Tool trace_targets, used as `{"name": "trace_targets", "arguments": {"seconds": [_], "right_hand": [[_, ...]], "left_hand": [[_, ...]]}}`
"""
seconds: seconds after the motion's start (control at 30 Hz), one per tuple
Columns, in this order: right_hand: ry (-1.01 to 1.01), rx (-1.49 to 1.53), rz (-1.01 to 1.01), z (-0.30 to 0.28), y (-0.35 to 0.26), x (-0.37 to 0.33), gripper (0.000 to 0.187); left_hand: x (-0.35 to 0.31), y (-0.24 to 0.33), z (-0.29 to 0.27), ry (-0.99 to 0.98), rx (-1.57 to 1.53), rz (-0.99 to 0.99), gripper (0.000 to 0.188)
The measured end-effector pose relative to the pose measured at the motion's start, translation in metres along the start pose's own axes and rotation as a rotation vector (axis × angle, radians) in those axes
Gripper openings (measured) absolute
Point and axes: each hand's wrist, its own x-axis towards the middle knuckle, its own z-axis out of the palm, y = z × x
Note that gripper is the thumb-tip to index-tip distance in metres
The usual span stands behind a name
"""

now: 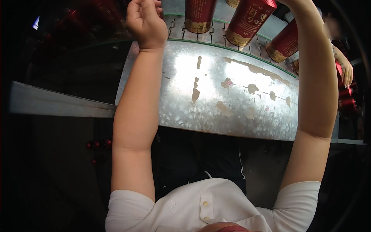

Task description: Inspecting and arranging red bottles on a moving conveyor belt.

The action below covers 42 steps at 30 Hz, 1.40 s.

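Three red cylindrical cartons with gold bands stand in clear view on the conveyor belt (216, 33): one upright (199, 14), one tilted (249, 20), one further right (284, 42). A fourth shows only its gold base at the top edge (233, 3). One galvanised bench (232, 96) lies before them. Three hands show: two own, one co-worker's (346, 71).

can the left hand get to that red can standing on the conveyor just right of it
Probably yes. The left hand is raised at the conveyor edge, and the red can stands upright close beside it, with nothing visible between them.
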Motion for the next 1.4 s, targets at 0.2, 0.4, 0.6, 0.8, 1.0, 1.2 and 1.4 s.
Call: {"name": "trace_targets", "arguments": {"seconds": [0.2, 0.4, 0.6, 0.8, 1.0, 1.2, 1.4], "right_hand": [[-0.341, 0.027, 0.073, 0.052, -0.038, 0.045, 0.040], [-0.406, 0.160, 0.026, 0.019, -0.008, 0.028, 0.032], [-0.420, 0.109, -0.002, 0.015, -0.006, 0.021, 0.035], [-0.135, 0.002, -0.054, 0.009, -0.033, 0.014, 0.041], [-0.311, 0.276, 0.012, 0.037, -0.062, 0.019, 0.036], [-0.313, 0.228, 0.095, 0.023, -0.053, 0.017, 0.038], [-0.366, 0.129, 0.181, 0.006, -0.056, 0.009, 0.038]], "left_hand": [[0.011, 0.006, -0.003, 0.170, 0.255, 0.124, 0.022], [0.014, 0.001, 0.000, 0.174, 0.197, 0.057, 0.022], [0.014, 0.001, -0.014, 0.194, 0.261, 0.045, 0.023], [0.016, 0.000, -0.017, 0.185, 0.228, 0.019, 0.024], [0.011, -0.004, -0.021, 0.200, 0.188, -0.040, 0.024], [0.018, -0.001, -0.015, 0.173, 0.259, 0.027, 0.025], [0.021, 0.000, -0.028, 0.211, 0.202, -0.013, 0.024]]}}
